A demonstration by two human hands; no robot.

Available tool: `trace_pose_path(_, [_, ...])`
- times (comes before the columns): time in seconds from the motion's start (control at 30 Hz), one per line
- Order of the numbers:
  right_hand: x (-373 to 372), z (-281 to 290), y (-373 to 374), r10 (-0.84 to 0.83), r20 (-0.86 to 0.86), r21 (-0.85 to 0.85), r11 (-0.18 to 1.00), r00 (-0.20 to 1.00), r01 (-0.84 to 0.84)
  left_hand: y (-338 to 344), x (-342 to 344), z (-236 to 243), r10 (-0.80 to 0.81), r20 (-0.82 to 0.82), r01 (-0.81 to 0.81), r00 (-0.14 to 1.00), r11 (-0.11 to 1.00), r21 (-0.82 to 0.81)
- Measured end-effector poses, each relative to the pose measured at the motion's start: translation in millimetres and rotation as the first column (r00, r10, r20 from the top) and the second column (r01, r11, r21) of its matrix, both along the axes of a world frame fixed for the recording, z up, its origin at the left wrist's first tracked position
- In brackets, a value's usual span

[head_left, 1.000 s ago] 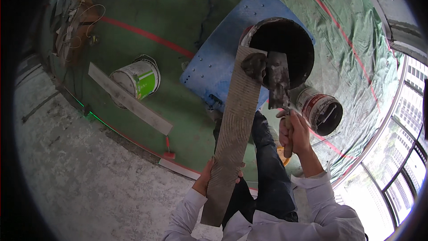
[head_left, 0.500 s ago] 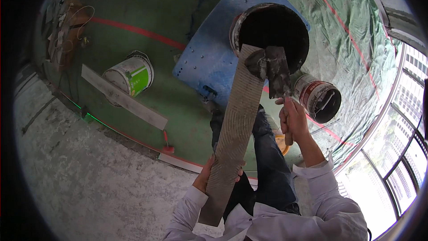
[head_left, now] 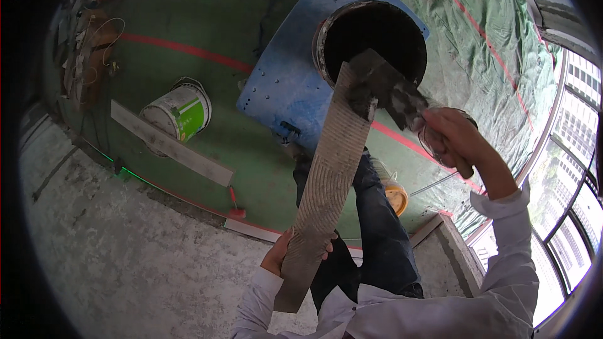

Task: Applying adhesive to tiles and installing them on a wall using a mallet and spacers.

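My left hand (head_left: 279,254) grips the lower end of a long narrow tile strip (head_left: 326,176), fingers wrapped round both edges. The strip slants up and away from me, its face coated in grey adhesive combed into fine ridges. My right hand (head_left: 458,138) is closed round the handle of a trowel (head_left: 402,97) smeared with dark mortar. The blade rests at or just over the strip's far end, where a lump of dark mortar (head_left: 360,102) sits. Just beyond them stands a large round bucket (head_left: 321,44) with a dark inside.
A blue platform (head_left: 276,75) carries the bucket. To the left, another strip (head_left: 182,150) leans on a white and green pail (head_left: 182,110). A red-handled tool (head_left: 235,204) lies nearby. Close to my legs is a yellow-rimmed pail (head_left: 396,198). Green sheeting (head_left: 483,81) covers the right.
My right hand has moved right, and the trowel has swung from upright to a slant across the strip's far end. My left hand still holds the strip, shifted slightly left.
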State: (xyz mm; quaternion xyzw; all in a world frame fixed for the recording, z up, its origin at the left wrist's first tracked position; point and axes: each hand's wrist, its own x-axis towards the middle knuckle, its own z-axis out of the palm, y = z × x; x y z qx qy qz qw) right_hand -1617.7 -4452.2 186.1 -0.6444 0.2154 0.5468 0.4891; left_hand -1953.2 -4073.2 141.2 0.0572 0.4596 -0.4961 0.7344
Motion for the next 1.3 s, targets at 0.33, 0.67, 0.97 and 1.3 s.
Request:
trace_pose_path(0.33, [-8,-75,-8,0.101,0.255,-0.313,0.950,0.962,-0.017,6,-23,17,0.200,-0.037,-0.203,0.979,0.975,-0.093])
trace_pose_path(0.67, [-162,-202,-14,0.780,0.442,-0.842,0.531,0.443,-0.095,5,-14,21,0.280,-0.156,-0.274,0.947,0.960,0.056])
trace_pose_path(0.97, [-221,-124,-74,0.804,0.324,-0.847,0.482,0.499,-0.226,8,-21,5,0.329,-0.079,-0.334,0.941,0.941,-0.049])
trace_pose_path(1.3, [-117,-139,-12,-0.327,0.245,-0.072,0.933,0.913,0.354,-9,-11,6,0.348,-0.112,-0.347,0.931,0.937,0.020])
